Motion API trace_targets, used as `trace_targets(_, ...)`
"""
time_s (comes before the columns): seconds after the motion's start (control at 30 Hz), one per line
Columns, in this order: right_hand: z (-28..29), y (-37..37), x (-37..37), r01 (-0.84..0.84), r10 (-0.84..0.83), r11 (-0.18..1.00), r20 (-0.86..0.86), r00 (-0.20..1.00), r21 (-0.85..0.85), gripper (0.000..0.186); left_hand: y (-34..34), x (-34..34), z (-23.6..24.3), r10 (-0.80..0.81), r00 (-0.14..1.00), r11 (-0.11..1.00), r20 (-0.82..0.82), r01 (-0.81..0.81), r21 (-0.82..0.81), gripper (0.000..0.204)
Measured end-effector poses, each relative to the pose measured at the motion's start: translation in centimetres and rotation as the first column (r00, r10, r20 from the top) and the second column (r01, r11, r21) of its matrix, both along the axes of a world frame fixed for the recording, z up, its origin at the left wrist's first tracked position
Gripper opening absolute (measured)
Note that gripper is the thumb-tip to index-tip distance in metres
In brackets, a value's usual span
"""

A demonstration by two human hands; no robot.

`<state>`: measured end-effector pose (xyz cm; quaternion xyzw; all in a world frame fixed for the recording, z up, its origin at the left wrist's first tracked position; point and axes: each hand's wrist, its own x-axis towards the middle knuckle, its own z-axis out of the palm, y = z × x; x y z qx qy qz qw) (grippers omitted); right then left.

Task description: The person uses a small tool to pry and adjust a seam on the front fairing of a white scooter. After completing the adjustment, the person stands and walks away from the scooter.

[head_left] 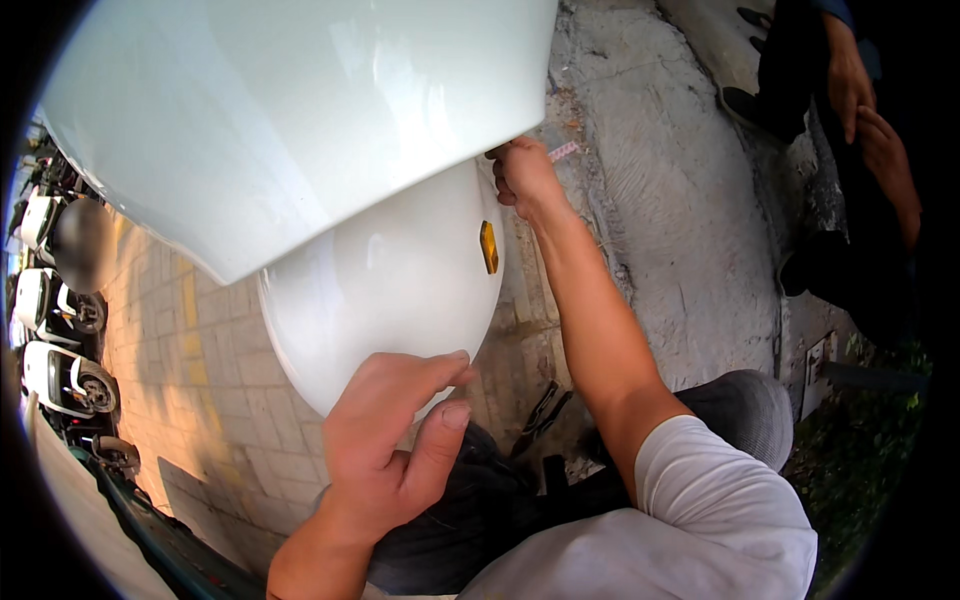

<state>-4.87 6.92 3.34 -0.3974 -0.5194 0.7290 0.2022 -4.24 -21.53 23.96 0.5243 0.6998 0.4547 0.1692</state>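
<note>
A large glossy white body panel fills the upper part of the view. Below it curves a white fender with an amber reflector on its right side. My right hand is at the panel's lower right corner, its fingers curled in against the edge; what they grip, if anything, is hidden. Near the fender's lower end hovers my left hand, thumb and fingers bent and apart, with nothing visible between them.
A black two-handled tool lies on the ground by my legs. Just past my right hand is a pink and white strip. Another person's hands and dark legs are at the right. Several parked white motorbikes line the far left.
</note>
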Motion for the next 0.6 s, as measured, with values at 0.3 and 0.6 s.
trace_targets(0.3,1.7,0.4,1.9,-0.206,-0.016,0.781,-0.349,0.937,-0.589,0.019,0.6,0.0,-0.2,0.013,1.0,1.0,0.01,-0.013,-0.021,0.022)
trace_targets(0.6,1.9,-3.3,0.4,0.024,-0.347,0.634,0.257,0.902,0.773,0.016,0.3,0.3,0.1,-0.005,1.0,1.0,0.009,0.005,0.001,0.023)
